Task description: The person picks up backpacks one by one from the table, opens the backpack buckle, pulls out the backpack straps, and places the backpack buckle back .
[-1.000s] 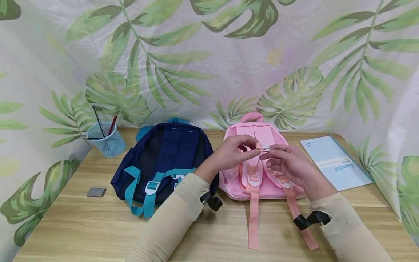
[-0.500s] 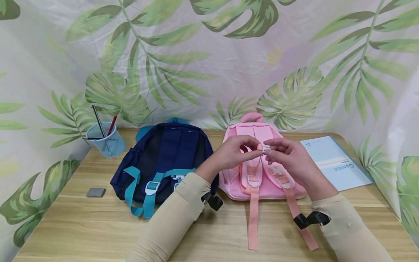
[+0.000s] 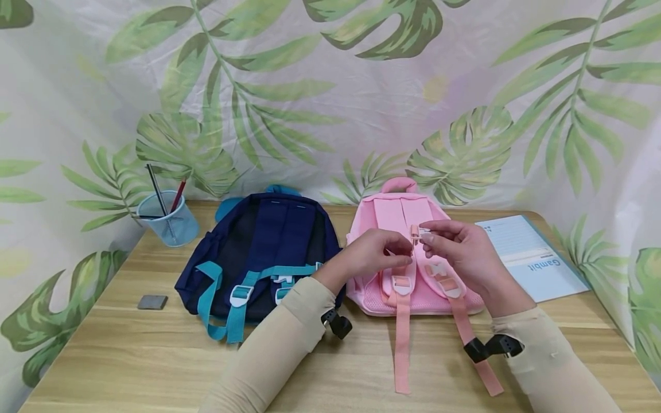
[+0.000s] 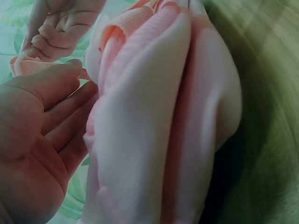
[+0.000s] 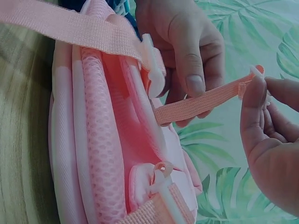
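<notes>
A pink backpack [image 3: 382, 295] lies with its straps facing up, and a short peach strap [image 5: 205, 103] stretches up from it. My right hand [image 3: 465, 249] pinches the strap's far end at a small white buckle [image 3: 424, 232] between thumb and fingers; the fingertips partly cover the buckle. Just left of it, my left hand [image 3: 372, 252] is loosely spread around the strap. In the right wrist view, that thumb lies by the strap's near side and the fingers pass behind it. Two long peach webbing ends [image 3: 401, 350] hang toward the table's front.
A navy backpack [image 3: 279, 229] with teal straps lies left of the pink one. Further left are a blue mesh pen cup [image 3: 178, 226] and a small grey block [image 3: 152, 302]. A light-blue notebook [image 3: 537, 269] lies at right on the wooden table [image 3: 155, 361].
The right hand turned its fingers and took the buckle between thumb and index finger. My left hand let go of the strap's end and moved slightly down, its thumb and fingers parting.
</notes>
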